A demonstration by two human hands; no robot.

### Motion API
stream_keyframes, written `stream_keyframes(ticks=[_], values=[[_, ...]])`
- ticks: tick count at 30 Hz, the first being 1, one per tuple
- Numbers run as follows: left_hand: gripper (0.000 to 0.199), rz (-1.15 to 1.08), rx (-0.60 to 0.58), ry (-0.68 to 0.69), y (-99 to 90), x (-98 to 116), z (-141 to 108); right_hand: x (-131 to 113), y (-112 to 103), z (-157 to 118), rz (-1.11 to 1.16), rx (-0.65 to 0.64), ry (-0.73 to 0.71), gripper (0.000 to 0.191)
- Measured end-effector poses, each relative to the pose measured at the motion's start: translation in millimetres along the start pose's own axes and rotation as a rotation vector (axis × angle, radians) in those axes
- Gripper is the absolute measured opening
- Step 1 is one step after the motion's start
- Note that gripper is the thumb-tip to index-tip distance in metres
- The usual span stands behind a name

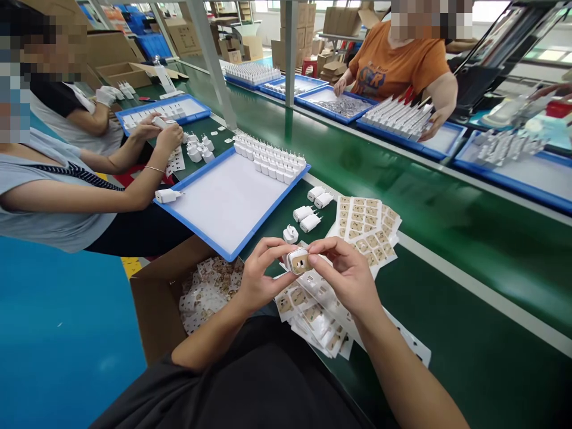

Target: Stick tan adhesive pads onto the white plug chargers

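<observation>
My left hand (263, 271) is closed round a white plug charger (290, 260), its end face turned toward me. A tan sticker (300, 264) with a dark port opening covers that face. At the face's right edge, my right hand (342, 271) pinches with thumb and forefinger, touching the sticker's side. Under both hands lie sheets of tan stickers (308, 310), with more sticker sheets (364, 223) fanned out beyond. Several loose white chargers (308, 218) rest on the green bench just past my hands, one of them standing prongs up (290, 233).
A blue-rimmed tray (232, 247) at the left holds rows of chargers (272, 158) and one lying on its near corner. Below it stands a cardboard box (156, 298) of used sheets. Two people work at the left, another in orange across the green conveyor (447, 238).
</observation>
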State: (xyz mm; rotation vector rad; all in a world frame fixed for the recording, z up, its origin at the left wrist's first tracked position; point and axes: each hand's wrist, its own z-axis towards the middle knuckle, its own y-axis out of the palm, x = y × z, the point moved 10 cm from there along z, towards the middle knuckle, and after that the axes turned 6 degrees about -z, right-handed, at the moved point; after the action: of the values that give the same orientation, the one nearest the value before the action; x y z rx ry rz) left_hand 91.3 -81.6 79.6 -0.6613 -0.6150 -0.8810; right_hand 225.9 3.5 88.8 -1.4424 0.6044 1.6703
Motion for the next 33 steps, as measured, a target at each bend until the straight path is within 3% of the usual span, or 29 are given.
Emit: stream_keyframes(ticks=[21,25,27,29,33], values=[[0.036,0.199,0.027,0.109,-0.3,21.8,1.1,-22.5,2.7,-9.2,-0.271,0.128,-0.147,0.006],[0.035,0.187,0.051,0.138,-1.0,24.1,-1.3,-36.9,-2.0,-10.5,-0.435,0.208,-0.269,0.007],[0.037,0.149,0.083,0.137,-3.5,22.3,-2.5,-33.0,-8.3,-8.2,-0.413,0.237,-0.238,0.007],[0.040,0.110,0.129,0.125,-7.7,18.6,-3.4,-19.7,-8.0,-3.0,-0.261,0.168,-0.143,0.011],[0.039,0.096,0.170,0.116,-10.3,13.6,-3.7,-3.4,19.5,-0.4,0.008,-0.132,-0.029,0.027]])
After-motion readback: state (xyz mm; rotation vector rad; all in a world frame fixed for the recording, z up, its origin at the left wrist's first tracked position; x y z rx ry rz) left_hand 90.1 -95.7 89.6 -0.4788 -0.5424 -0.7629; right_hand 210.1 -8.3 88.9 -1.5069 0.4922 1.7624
